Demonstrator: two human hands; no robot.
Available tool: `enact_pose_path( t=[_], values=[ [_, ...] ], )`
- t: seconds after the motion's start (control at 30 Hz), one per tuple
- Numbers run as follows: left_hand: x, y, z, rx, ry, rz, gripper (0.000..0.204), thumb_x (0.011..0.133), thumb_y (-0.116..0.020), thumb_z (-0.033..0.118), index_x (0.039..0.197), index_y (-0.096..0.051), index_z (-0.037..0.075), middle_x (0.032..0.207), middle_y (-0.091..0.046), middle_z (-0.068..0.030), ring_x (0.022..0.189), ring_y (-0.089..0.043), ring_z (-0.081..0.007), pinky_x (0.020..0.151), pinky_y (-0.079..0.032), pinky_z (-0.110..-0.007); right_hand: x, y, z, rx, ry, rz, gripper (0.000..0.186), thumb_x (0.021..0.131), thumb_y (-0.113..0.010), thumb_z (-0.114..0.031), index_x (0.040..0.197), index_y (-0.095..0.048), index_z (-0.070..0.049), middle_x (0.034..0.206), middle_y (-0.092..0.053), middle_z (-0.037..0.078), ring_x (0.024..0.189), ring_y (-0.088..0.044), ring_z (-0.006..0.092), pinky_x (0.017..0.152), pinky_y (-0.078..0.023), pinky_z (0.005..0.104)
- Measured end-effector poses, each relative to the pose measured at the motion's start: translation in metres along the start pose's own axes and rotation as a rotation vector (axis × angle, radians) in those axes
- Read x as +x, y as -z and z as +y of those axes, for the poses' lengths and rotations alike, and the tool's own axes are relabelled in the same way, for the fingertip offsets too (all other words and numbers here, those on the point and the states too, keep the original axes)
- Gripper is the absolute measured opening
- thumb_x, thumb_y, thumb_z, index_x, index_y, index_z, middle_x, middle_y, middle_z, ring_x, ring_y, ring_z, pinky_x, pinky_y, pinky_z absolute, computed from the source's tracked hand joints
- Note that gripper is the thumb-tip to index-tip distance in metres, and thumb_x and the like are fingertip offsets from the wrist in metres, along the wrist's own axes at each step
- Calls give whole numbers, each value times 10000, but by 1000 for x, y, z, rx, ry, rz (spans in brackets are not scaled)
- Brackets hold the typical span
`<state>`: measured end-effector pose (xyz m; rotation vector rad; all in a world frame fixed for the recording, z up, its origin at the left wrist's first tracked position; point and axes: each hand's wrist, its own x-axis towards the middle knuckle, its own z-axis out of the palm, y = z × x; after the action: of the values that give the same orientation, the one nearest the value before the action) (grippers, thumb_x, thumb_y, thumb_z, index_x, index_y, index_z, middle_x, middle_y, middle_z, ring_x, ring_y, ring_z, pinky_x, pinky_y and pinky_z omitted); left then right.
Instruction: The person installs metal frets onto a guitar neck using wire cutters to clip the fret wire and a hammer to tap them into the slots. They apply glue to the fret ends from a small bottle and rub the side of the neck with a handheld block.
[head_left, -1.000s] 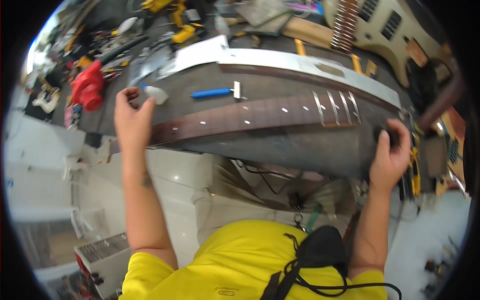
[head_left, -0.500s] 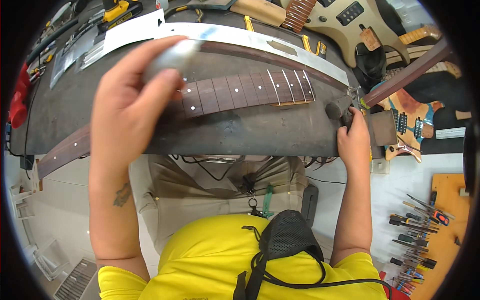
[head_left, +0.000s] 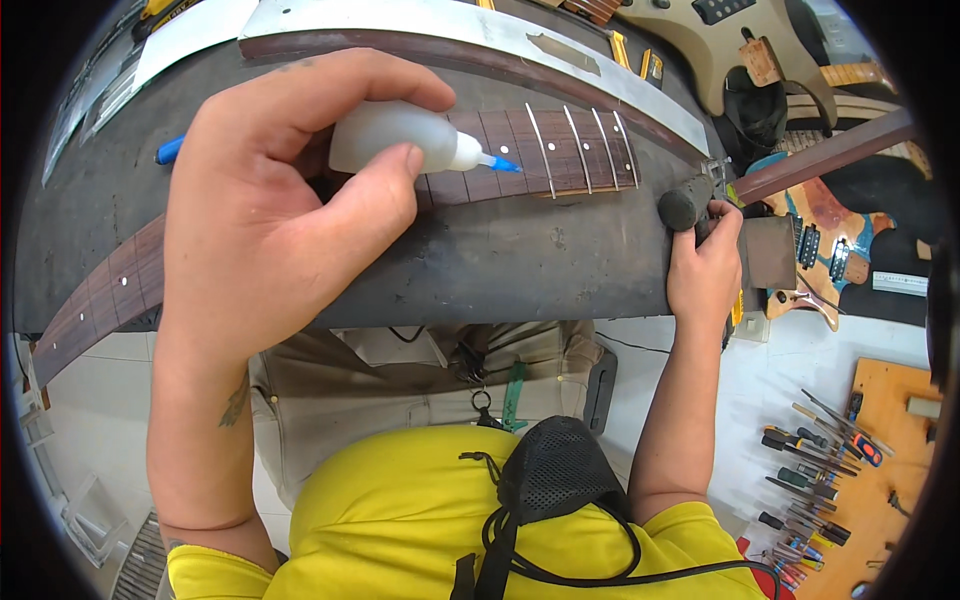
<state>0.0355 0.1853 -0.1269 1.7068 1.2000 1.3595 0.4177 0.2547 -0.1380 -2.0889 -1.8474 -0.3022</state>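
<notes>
My left hand (head_left: 260,220) is wrapped round a translucent white squeeze bottle (head_left: 375,135) whose blue nozzle points right, over the slotted dark wooden fretboard (head_left: 470,185). The fretboard has white dot inlays and several metal fretwires at its right end; my left hand hides part of it. At the bench's right side, my right hand (head_left: 705,270) grips a dark, cylindrical-headed mallet (head_left: 678,208), just right of the fretboard's end. A blue tool (head_left: 168,150) peeks out behind my left hand.
The dark bench (head_left: 560,270) holds a long metal-faced beam (head_left: 370,30) behind the fretboard and white sheets at the back left. Guitar bodies (head_left: 830,260) and a long reddish wooden bar (head_left: 810,160) lie at the right. A wooden board of hand tools (head_left: 880,400) is at lower right.
My left hand took hold of the bottle and brought it rightward over the fretboard, nozzle turning downward. My right hand moved left to the bench's edge with the mallet. The view has shifted.
</notes>
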Motion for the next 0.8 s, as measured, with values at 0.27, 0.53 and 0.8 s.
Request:
enact_pose_path(
  t=[0.27,0.53,0.8],
  values=[
    [3,1,-1,118,-68,-15,332,917,-681,-46,1236,-775,-55,1187,-794,-110,1054,-713,-151,957,-532,-273,-1,0,-2,2,6,15,491,1031,-710,-389,1373,-574,-63,1189,-795,225,1098,-757,462,914,-562,541],
    [3,3,-6,169,-130,-35,335,910,-696,-36,1234,-780,-49,1216,-806,-134,1123,-744,-191,1021,-543,-300,-1,-1,-2,-6,-3,18,493,1031,-710,-394,1368,-574,-61,1166,-799,224,1091,-760,454,912,-562,535],
    [1,5,0,256,-153,-58,335,900,-713,-44,1228,-783,-51,1210,-809,-138,1106,-751,-204,1006,-553,-306,-1,-1,-2,-7,0,19,483,1033,-695,-384,1376,-574,-66,1171,-796,229,1095,-758,461,919,-559,538]
  ],
)
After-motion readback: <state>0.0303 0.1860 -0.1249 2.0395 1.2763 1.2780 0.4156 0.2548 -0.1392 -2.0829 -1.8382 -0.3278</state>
